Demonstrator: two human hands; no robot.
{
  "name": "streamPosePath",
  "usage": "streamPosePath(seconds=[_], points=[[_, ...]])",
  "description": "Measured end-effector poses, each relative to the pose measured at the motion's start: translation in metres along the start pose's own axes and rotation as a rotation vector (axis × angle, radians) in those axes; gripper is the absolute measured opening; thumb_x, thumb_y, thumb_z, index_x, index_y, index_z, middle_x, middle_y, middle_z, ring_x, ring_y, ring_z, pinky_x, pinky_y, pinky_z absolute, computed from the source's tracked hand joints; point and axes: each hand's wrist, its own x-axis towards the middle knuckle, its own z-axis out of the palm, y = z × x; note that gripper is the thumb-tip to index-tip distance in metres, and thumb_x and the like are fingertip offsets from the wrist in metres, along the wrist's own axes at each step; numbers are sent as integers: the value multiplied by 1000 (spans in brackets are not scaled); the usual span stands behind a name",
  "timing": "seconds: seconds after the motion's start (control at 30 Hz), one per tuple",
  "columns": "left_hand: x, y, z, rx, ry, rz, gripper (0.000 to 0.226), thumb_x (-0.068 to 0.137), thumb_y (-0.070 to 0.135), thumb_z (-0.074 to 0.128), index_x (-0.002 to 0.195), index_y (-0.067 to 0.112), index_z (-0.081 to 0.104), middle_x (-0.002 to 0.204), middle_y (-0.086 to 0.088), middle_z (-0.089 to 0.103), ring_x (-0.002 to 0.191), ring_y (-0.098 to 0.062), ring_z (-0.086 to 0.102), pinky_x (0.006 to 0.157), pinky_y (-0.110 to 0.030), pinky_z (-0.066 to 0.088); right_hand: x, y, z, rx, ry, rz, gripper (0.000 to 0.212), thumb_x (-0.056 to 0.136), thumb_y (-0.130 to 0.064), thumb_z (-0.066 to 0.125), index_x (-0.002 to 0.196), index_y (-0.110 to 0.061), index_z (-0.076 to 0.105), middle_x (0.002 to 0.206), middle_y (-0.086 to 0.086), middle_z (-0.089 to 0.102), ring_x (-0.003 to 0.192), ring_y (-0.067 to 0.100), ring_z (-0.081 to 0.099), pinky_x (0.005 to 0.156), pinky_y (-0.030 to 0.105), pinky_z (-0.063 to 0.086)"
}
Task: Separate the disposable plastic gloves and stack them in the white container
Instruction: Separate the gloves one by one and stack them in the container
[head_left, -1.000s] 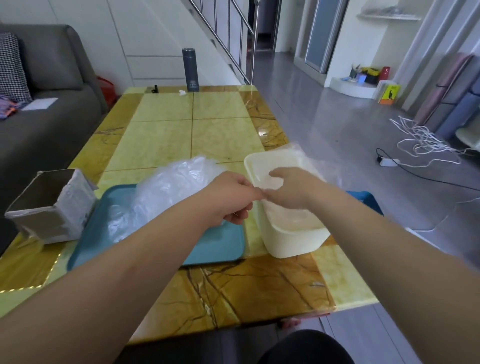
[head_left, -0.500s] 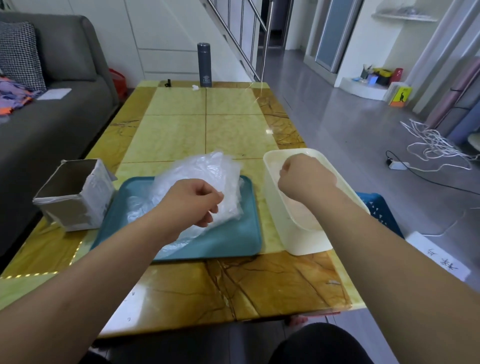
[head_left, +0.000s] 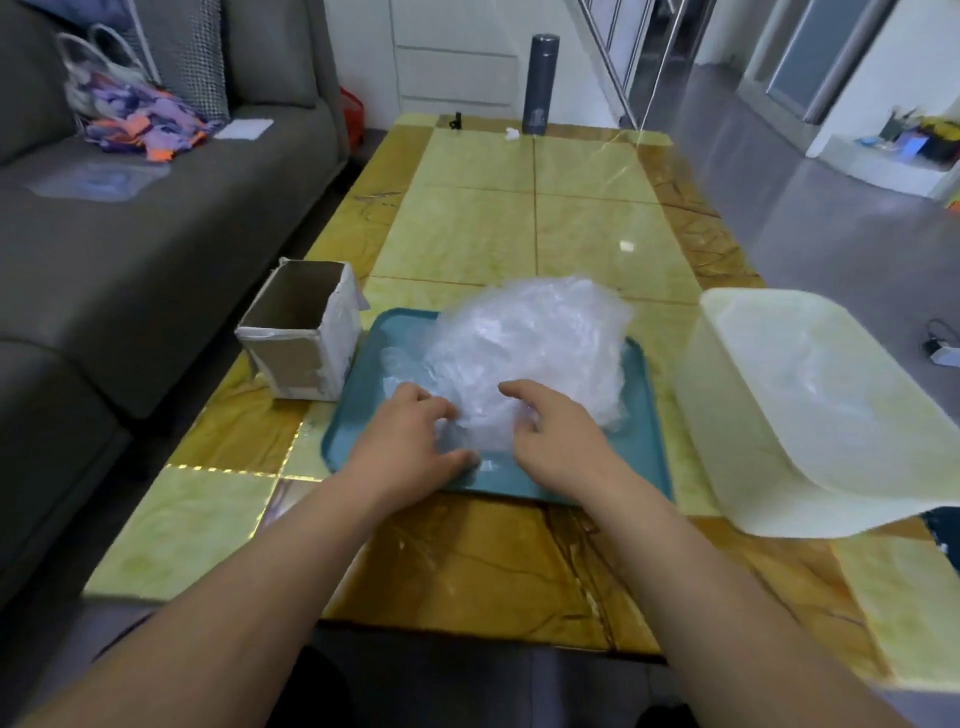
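Note:
A crumpled pile of clear disposable plastic gloves (head_left: 524, 353) lies on a teal tray (head_left: 636, 441) in the middle of the table. My left hand (head_left: 410, 447) is at the pile's near left edge, fingers and thumb curled into the thin plastic. My right hand (head_left: 556, 436) rests on the near side of the pile with loosely bent fingers; no grip shows. The white container (head_left: 810, 467) stands to the right of the tray at the table's right edge, with a few flat clear gloves (head_left: 810, 379) inside.
An open cardboard box (head_left: 304, 332) stands just left of the tray. A dark flask (head_left: 540, 85) and small bits sit at the table's far end. A grey sofa (head_left: 130, 234) runs along the left. The floor drops off right of the container.
My right hand has left the white container and come left onto the glove pile. My left hand stayed at the pile's near edge. The view has swung left and down.

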Motion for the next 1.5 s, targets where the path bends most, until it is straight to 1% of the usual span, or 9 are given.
streamPosePath(seconds=[0.13,0.3,0.47,0.67,0.8,0.97,1.17,1.27,1.5], points=[[13,-4,-2,-6,26,51,18,97,40,68,108,29,76,114,2,57,106,-22,60,89,-36,52,8,14,3,-14,8,23,68,89,2,52,151,-26,50,157,-4,47,146,17,42,111,17,29],[12,1,-26,-110,58,117,29,105,35,56,95,17,76,102,-1,61,92,-20,61,87,-41,53,2,12,-16,30,-44,-74,95,81,10,56,156,-46,35,164,-12,31,150,6,29,119,28,38],[-13,11,-54,-438,41,149,15,94,38,69,86,26,75,96,8,66,94,-12,63,85,-33,49,-10,-5,-31,85,63,-227,75,80,-22,88,139,-54,53,166,-23,23,149,-8,22,99,-7,20],[-32,24,-64,-787,-71,109,29,82,44,69,84,16,77,97,-18,72,77,-21,60,80,-40,46,-34,-25,-46,264,66,-238,33,74,-32,93,101,-38,75,147,-31,52,144,-16,30,117,19,27],[-32,31,-43,-696,30,112,41,87,61,68,88,19,72,91,-19,69,72,-23,61,69,-41,50,-36,-23,-41,301,155,-166,23,83,-38,87,81,-20,72,97,-14,76,97,-3,67,88,25,56],[-33,31,-31,-156,469,114,68,89,81,51,61,19,47,55,4,47,52,-13,45,51,-35,36,-27,-5,-41,303,394,-103,33,91,-37,77,78,-12,60,73,-5,64,66,6,54,63,20,43],[-43,32,9,117,4,654,44,77,73,65,88,31,69,100,14,59,89,-8,54,74,-33,52,-25,-1,-44,499,444,-30,24,99,-30,69,93,-10,56,82,-1,79,71,-7,66,60,8,41],[-30,27,27,222,-71,633,51,80,66,65,116,30,70,119,7,56,106,-18,54,86,-40,54,-24,4,-40,464,426,-3,19,103,-35,62,100,-20,49,81,-10,79,72,-11,63,61,8,40],[-29,24,21,104,-56,565,22,100,29,59,110,24,78,111,5,65,106,-21,59,85,-41,53,-26,6,-41,496,417,41,16,106,-35,56,110,-23,66,83,-14,79,83,-10,66,75,23,44]])
